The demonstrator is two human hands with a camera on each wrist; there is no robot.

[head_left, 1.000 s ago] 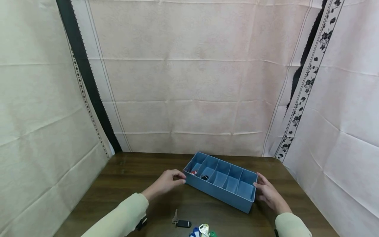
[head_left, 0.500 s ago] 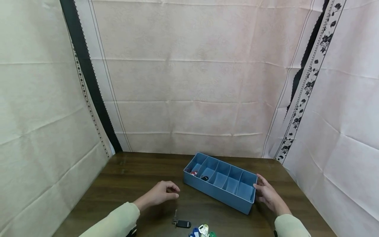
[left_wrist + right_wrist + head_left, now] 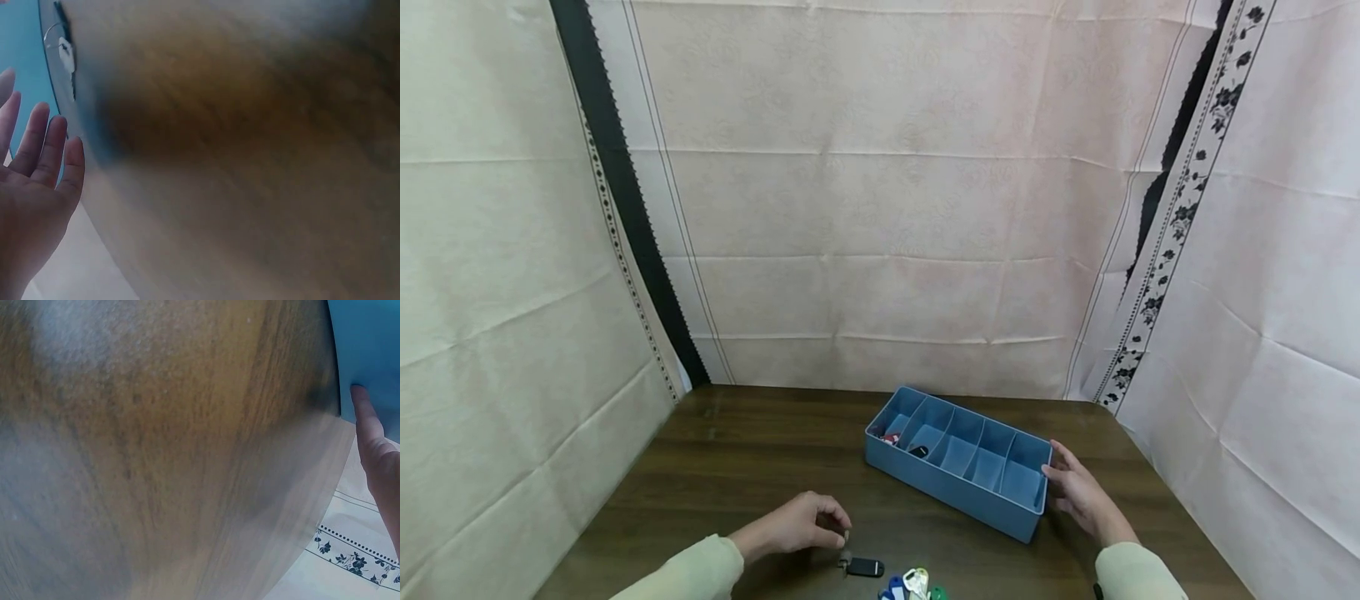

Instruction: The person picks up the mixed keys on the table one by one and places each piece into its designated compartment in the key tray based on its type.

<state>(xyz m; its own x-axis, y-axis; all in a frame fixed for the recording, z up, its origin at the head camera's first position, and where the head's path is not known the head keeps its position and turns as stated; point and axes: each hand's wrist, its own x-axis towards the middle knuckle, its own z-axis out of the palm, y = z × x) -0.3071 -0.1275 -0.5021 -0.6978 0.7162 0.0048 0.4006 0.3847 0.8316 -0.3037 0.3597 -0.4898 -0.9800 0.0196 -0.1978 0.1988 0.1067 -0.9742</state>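
Observation:
My left hand [image 3: 801, 523] hovers low over the table, thumb and forefinger close above a metal key [image 3: 846, 553]. The key hangs on a ring with a black fob [image 3: 865, 567]. In the left wrist view the fingers [image 3: 47, 144] are loosely bent and hold nothing, apart from the key [image 3: 67, 56]. A blue box [image 3: 955, 492] with several compartments lies slantwise on the table. My right hand [image 3: 1082, 496] grips its right end, thumb over the rim. In the right wrist view a finger [image 3: 367, 415] lies against the blue wall.
A small red-and-white item [image 3: 891, 438] and a black item [image 3: 919, 451] lie in the box's left compartments. Blue, white and green pieces [image 3: 916, 583] lie at the bottom edge. Pale cloth [image 3: 880, 208] hangs behind the wooden table [image 3: 760, 433].
My left hand has left the box's left end and moved down and toward me, over the key. My right hand and the box have stayed in place.

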